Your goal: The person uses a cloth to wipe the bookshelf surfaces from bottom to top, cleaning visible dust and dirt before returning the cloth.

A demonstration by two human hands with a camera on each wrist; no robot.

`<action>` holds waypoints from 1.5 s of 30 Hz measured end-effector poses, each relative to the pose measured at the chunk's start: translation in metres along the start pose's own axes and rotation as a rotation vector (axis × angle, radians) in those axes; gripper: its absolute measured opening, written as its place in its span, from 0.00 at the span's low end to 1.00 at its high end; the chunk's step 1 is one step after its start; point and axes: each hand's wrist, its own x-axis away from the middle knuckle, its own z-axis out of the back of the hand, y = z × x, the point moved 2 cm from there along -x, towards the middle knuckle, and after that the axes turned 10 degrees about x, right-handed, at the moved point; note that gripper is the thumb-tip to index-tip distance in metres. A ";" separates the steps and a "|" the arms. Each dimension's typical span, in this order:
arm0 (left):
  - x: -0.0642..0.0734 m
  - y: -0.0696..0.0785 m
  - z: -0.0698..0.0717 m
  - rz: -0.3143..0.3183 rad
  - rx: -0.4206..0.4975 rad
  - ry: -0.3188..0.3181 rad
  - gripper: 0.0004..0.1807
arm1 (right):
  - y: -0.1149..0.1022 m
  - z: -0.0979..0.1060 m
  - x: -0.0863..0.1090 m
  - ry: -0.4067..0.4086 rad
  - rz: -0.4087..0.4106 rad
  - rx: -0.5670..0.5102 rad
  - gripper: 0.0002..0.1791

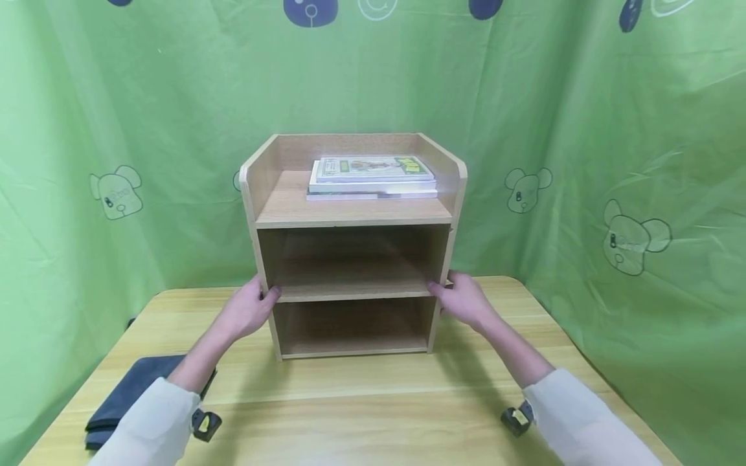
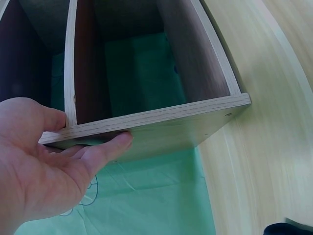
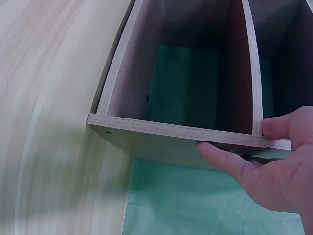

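Observation:
A small wooden shelf unit (image 1: 355, 294) with a raised rim at its top stands upright on the table, its open front facing me. On its top board lies a short stack of books (image 1: 373, 178). My left hand (image 1: 249, 307) grips the left side panel (image 2: 161, 115), thumb on the front edge at the middle board and fingers along the outer face. In the same way my right hand (image 1: 463, 299) holds the right side panel (image 3: 186, 132), thumb by the middle board (image 3: 252, 63). Both lower compartments hold nothing that I can see.
A folded dark cloth (image 1: 131, 395) lies on the left of the wooden table (image 1: 350, 414), partly behind my left forearm. Green curtains (image 1: 192, 97) with bear drawings hang behind the table and on both sides.

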 end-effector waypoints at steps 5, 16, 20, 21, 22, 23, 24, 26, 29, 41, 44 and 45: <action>0.001 -0.002 -0.001 0.004 0.002 -0.004 0.28 | -0.001 0.000 0.000 -0.028 -0.009 -0.045 0.31; 0.000 -0.002 -0.002 0.010 -0.022 -0.002 0.28 | 0.000 0.002 -0.002 -0.079 -0.053 -0.092 0.37; 0.000 -0.001 -0.001 0.012 -0.013 -0.008 0.29 | 0.001 0.002 -0.003 -0.091 -0.060 -0.109 0.38; 0.001 -0.001 -0.001 0.013 -0.010 -0.008 0.29 | 0.001 0.002 -0.003 -0.093 -0.062 -0.114 0.38; 0.001 -0.001 -0.001 0.012 -0.009 -0.009 0.29 | 0.000 0.003 -0.003 -0.094 -0.062 -0.118 0.38; 0.001 0.000 0.000 0.011 -0.008 -0.010 0.29 | 0.000 0.003 -0.003 -0.094 -0.061 -0.120 0.38; 0.001 0.000 0.000 0.013 -0.005 -0.013 0.28 | 0.000 0.003 -0.003 -0.096 -0.061 -0.123 0.39; 0.002 0.001 0.000 0.018 0.002 -0.019 0.28 | -0.001 0.003 -0.003 -0.098 -0.059 -0.130 0.38; 0.002 0.001 0.002 0.023 -0.006 -0.031 0.28 | -0.001 0.003 -0.004 -0.103 -0.059 -0.140 0.38; 0.019 -0.014 0.026 0.145 -0.247 -0.312 0.44 | 0.003 0.007 -0.007 -0.105 -0.049 -0.198 0.37; 0.027 -0.031 0.033 0.191 -0.309 -0.327 0.44 | 0.004 0.006 -0.007 -0.103 -0.049 -0.200 0.37; 0.029 -0.038 0.035 0.216 -0.320 -0.335 0.45 | 0.004 0.005 -0.006 -0.103 -0.047 -0.201 0.36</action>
